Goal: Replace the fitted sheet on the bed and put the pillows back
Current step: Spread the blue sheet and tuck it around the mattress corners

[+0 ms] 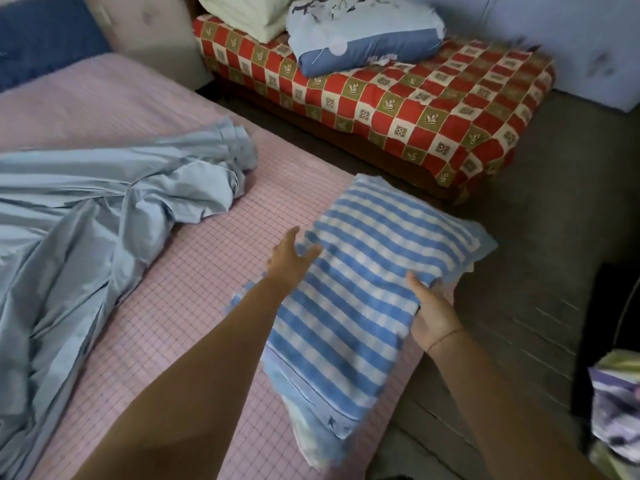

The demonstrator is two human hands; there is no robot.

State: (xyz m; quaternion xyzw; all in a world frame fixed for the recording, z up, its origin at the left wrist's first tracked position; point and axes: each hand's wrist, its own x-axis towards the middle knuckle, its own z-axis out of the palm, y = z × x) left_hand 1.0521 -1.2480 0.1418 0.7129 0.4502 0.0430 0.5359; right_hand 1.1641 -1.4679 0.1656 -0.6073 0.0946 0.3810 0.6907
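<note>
A blue-and-white striped fabric pillow [374, 271] is being held over the right edge of the pink checked bed [180, 306], with its far corner overhanging that edge. Whether it is resting on the bed cannot be told. Its right side is being gripped by the right hand [433, 310], thumb on top and fingers tucked out of sight beneath. Its left side is being touched by the left hand [289, 258], whose fingers are being kept straight and spread, grasping nothing. A small dark stitched mark near the pillow's near corner is too blurred to be read. A crumpled light blue sheet [86, 220] is lying bunched along the bed's left side. Beyond the right edge, a folded blue floral quilt [363, 32] and pale cream folded bedding [242, 12] are being carried by a low bench draped in red, cream and olive checked cloth [433, 109].
</note>
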